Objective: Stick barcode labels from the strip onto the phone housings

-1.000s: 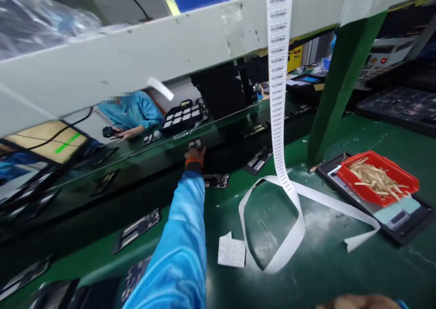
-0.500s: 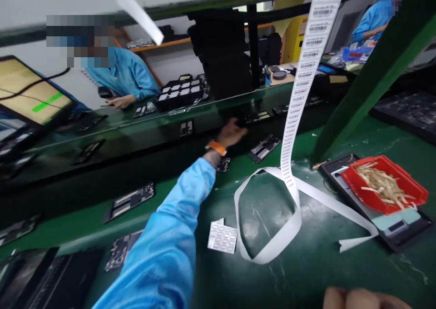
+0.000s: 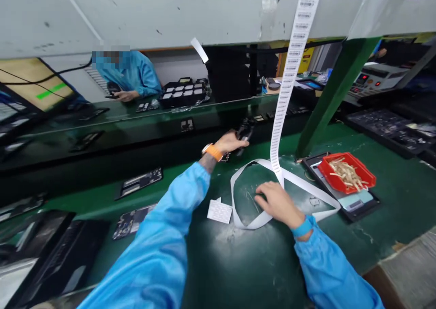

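My left hand (image 3: 230, 142), with an orange wristband, reaches out over the green bench and is closed on a dark phone board (image 3: 244, 132) lifted above the bench. My right hand (image 3: 276, 201) rests on the bench inside a loop of white label strip (image 3: 285, 88); its fingers lie loosely curled, holding nothing I can see. The strip hangs down from the overhead shelf and coils on the bench. A small white sheet of stickers (image 3: 220, 211) lies just left of the loop.
A red tray of small tan pieces (image 3: 347, 177) sits on a dark scale at the right. A green post (image 3: 332, 95) stands behind it. Several phone boards (image 3: 141, 181) lie along the conveyor (image 3: 102, 132). Another person in blue (image 3: 132, 77) works on the far side.
My left hand moved right along the conveyor and took hold of a phone board. My right hand came up from the bottom edge onto the bench inside the strip loop. The view shifted.
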`<action>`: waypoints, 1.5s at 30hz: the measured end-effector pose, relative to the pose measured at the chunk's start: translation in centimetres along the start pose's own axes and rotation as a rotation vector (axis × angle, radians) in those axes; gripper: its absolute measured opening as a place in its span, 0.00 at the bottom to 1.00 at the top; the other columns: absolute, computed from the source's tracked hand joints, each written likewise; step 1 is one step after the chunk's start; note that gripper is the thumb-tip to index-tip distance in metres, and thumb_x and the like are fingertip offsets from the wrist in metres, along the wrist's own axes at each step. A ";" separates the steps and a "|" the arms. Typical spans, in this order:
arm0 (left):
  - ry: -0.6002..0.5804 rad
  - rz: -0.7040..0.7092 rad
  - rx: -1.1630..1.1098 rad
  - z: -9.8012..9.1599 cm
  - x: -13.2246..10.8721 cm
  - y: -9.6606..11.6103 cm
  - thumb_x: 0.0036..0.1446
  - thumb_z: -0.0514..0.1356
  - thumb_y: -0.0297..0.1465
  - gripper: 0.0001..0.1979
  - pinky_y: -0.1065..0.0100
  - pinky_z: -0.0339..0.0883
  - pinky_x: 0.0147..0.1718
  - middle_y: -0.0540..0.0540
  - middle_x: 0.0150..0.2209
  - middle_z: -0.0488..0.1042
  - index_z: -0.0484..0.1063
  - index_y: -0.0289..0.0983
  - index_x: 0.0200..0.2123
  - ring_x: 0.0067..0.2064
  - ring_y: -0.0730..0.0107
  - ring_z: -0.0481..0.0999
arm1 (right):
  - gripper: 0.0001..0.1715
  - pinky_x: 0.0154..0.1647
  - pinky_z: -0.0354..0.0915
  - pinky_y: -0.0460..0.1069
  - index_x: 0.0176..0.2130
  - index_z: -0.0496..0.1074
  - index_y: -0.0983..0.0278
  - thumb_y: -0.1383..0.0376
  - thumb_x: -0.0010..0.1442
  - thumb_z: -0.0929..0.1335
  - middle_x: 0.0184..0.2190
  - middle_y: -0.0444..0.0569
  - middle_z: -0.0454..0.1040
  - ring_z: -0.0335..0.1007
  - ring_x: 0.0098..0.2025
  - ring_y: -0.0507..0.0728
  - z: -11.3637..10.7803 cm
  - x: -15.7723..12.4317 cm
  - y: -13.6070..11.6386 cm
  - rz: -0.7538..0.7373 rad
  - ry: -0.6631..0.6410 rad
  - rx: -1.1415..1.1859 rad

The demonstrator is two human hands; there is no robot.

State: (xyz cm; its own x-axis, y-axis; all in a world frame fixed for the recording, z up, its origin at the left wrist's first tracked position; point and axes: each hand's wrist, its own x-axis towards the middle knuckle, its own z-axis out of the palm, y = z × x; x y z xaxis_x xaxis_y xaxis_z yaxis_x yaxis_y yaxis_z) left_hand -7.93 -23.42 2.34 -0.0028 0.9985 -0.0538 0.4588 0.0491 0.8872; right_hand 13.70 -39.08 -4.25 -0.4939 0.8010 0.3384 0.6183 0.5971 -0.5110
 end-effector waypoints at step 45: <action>-0.730 -0.132 -1.079 4.1 -16.7 -1.7 0.51 0.70 0.43 0.38 0.53 0.77 0.41 0.35 0.38 0.81 0.67 0.30 0.61 0.40 0.47 0.83 | 0.13 0.41 0.73 0.52 0.47 0.70 0.58 0.58 0.63 0.71 0.40 0.49 0.77 0.75 0.40 0.57 -2.3 -0.8 -0.7 0.158 0.463 0.662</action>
State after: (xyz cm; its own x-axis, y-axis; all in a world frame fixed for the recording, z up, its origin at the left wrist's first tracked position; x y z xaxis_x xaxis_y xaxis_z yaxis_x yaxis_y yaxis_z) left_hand -4.98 -40.32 -0.16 0.6430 0.7594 -0.0998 -0.4473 0.4780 0.7559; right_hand 15.06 -40.01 -2.37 -0.0397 0.8965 0.4412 0.0993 0.4429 -0.8911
